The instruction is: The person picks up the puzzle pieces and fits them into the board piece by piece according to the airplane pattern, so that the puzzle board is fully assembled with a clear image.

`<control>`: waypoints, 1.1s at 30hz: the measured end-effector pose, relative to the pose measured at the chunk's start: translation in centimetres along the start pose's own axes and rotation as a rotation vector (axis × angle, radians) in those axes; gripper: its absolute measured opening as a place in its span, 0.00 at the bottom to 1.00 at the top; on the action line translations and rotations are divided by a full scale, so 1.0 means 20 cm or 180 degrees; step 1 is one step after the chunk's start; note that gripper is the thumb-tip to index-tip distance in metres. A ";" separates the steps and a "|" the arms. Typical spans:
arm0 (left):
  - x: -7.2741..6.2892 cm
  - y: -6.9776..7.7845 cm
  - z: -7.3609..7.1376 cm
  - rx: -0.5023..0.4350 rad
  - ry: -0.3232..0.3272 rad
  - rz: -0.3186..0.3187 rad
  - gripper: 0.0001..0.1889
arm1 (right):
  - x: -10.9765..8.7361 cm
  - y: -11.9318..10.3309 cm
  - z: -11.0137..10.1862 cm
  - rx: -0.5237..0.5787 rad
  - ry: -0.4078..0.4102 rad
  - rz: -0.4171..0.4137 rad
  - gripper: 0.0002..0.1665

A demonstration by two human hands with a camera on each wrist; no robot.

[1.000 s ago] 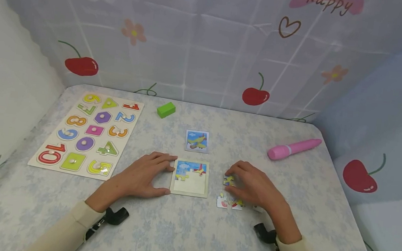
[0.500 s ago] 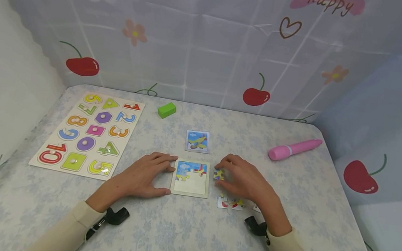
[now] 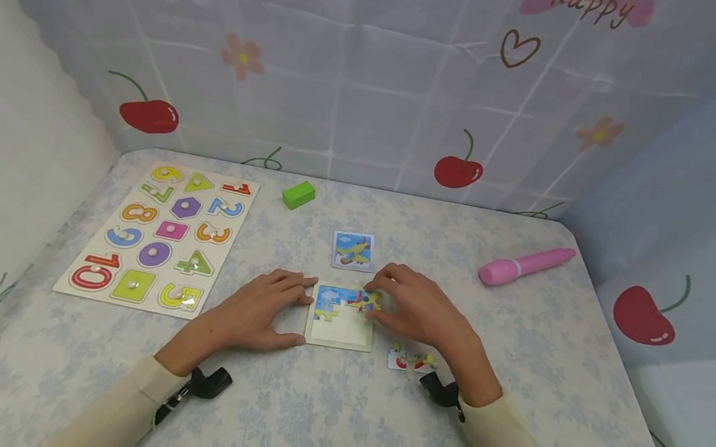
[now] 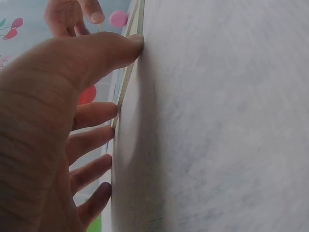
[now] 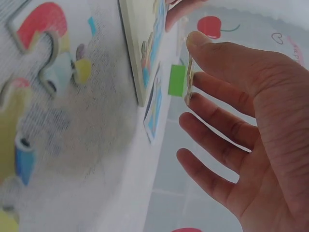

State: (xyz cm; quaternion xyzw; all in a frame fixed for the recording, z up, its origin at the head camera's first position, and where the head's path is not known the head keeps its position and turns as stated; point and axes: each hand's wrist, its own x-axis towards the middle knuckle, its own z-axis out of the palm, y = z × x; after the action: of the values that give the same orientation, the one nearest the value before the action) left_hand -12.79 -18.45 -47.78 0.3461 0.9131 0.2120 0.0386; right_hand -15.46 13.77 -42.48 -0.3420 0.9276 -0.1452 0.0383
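A small square puzzle tray point(image 3: 341, 333) lies in the middle of the table, with cloud and red-tail pieces along its top and left. Beside its left edge rests my left hand point(image 3: 255, 314), thumb at the lower corner and fingertips touching the rim, as the left wrist view point(image 4: 91, 140) also shows. My right hand point(image 3: 424, 309) pinches a puzzle piece point(image 3: 374, 301) between thumb and fingers over the tray's upper right. In the right wrist view that piece point(image 5: 190, 82) is seen edge-on, raised off the table. Loose puzzle pieces point(image 3: 411, 359) lie below the right hand, partly covered by it.
Behind the tray lies an airplane picture card point(image 3: 352, 250). A number-and-shape board point(image 3: 158, 240) is at the left, a green block point(image 3: 299, 195) at the back, and a pink pen-shaped object point(image 3: 525, 266) at the right. A printed curtain point(image 3: 372, 74) hangs behind the table.
My right hand has carried the puzzle piece leftward and away from me, from right of the tray to over its upper right part. The left hand has stayed at the tray's edge.
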 end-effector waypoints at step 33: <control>0.01 -0.01 0.00 0.0032 -0.0090 -0.0057 0.34 | 0.09 -0.12 0.17 -0.0083 -0.0153 -0.0346 0.22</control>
State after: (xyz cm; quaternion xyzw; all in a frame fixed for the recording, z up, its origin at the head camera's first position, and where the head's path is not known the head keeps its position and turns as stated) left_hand -13.08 -18.50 -47.80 0.3411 0.9166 0.2022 0.0516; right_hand -14.84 10.08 -44.97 -0.3958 0.9083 -0.1267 0.0481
